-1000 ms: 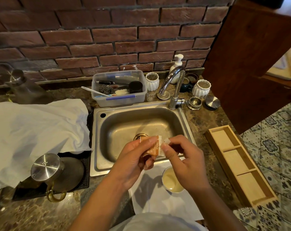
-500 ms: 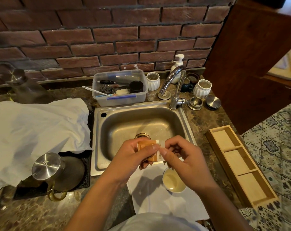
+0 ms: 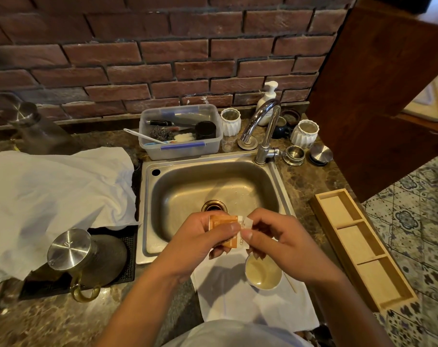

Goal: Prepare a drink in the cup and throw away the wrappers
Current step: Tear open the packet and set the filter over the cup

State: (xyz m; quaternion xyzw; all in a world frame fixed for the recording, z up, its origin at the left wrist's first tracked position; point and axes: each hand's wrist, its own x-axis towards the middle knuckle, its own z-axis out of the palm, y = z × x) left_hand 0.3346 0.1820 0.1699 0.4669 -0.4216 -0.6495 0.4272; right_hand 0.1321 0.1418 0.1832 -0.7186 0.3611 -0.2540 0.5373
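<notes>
Both hands hold a small orange and white sachet (image 3: 226, 227) above the sink's front edge. My left hand (image 3: 200, 242) pinches its orange body between thumb and fingers. My right hand (image 3: 278, 237) grips the white torn end at the sachet's right side. Just below the right hand stands a small white cup (image 3: 263, 274) with pale liquid in it, on a white napkin (image 3: 235, 299) spread on the counter. A thin wooden stick (image 3: 290, 283) lies to the right of the cup.
A steel sink (image 3: 213, 186) with a tap (image 3: 263, 128) lies ahead. A steel jug (image 3: 70, 251) sits on a black mat at the left, beside a white cloth (image 3: 50, 196). A wooden compartment tray (image 3: 358, 241) lies right. A plastic tub (image 3: 180, 131) stands behind the sink.
The hands have drawn a little nearer to me and lower with the sachet. The white torn end now stands out further to the right of the orange part.
</notes>
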